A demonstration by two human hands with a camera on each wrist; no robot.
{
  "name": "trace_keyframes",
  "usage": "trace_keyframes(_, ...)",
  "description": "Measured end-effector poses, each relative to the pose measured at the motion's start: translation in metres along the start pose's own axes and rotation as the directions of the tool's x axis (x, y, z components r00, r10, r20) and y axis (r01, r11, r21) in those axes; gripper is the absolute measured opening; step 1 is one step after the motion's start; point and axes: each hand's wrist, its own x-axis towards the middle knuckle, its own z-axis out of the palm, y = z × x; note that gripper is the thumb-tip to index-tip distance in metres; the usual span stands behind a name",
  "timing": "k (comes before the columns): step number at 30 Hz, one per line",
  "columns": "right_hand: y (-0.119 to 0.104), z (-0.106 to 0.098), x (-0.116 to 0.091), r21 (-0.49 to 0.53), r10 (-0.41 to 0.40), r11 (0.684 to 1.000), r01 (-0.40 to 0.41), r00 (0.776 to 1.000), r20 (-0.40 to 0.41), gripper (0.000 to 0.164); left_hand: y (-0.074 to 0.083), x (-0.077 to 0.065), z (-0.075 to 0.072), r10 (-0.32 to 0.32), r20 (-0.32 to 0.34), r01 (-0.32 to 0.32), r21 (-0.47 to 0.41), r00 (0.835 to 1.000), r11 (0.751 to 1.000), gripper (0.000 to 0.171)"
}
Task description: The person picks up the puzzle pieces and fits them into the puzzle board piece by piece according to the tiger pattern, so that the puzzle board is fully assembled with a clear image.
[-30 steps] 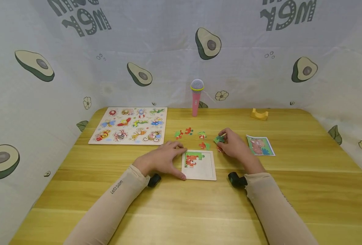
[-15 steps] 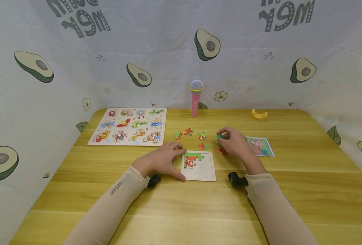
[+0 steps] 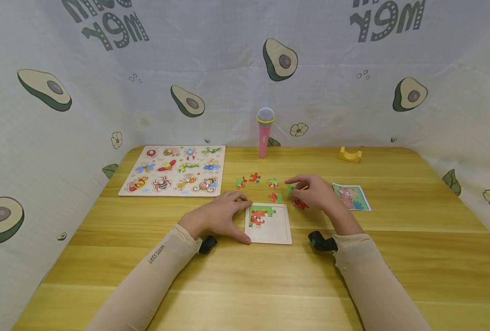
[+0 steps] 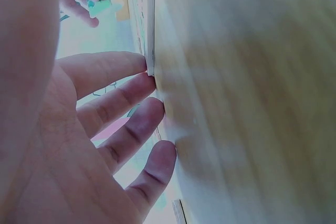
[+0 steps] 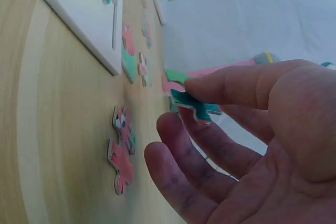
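In the head view my left hand [image 3: 220,216] rests along the left side of a wooden puzzle board [image 3: 275,232], thumb and forefinger touching its near and far left corners. Its fingers look fairly straight in the left wrist view. A partial orange tiger picture [image 3: 258,217] fills the board's upper left. Beyond the board's right edge, my right hand [image 3: 317,195] pinches a green jigsaw piece [image 5: 191,106] between thumb and fingers, off the table. Below that hand lie red pieces [image 5: 122,166]. Other loose pieces [image 3: 275,197] lie behind the board.
An insect puzzle board [image 3: 172,170] lies at the back left. A pink toy microphone [image 3: 264,138] stands at the back, and a yellow curved block [image 3: 350,155] sits back right. A picture card [image 3: 351,197] lies right of my right hand. A printed curtain [image 3: 228,69] encloses the table.
My right hand has shifted slightly left with the green piece, its forefinger now stretched further out. The red pieces beneath show more clearly than a second ago. My left hand stays put.
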Motion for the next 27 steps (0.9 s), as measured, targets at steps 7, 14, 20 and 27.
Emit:
trace_keyframes(7, -0.0047, -0.0012, -0.0035, 0.072, 0.018, 0.997, -0.021, 0.999, 0.047, 0.032, -0.0007, 0.0004, 0.0004, 0.004, -0.003, -0.004, 0.006, 1.000, 1.000, 0.105)
trace_keyframes(14, -0.0045, -0.0013, -0.0025, 0.164, 0.030, 0.985, -0.050, 0.992, 0.123, 0.027, -0.0018, 0.0007, 0.0009, 0.000, 0.003, 0.000, 0.003, 1.000, 1.000, 0.106)
trace_keyframes(20, -0.0056, 0.0007, -0.0027, 0.149, 0.049, 0.986, -0.080, 0.979, 0.199, 0.025, -0.0020, 0.0006, 0.0007, -0.003, 0.004, 0.003, 0.001, 1.000, 1.000, 0.106)
trace_keyframes(27, -0.0054, 0.0064, -0.0022, 0.130, 0.036, 0.989, -0.071, 0.967, 0.250, 0.023, -0.0021, 0.0006, 0.0006, 0.009, -0.003, -0.009, -0.001, 1.000, 1.000, 0.105)
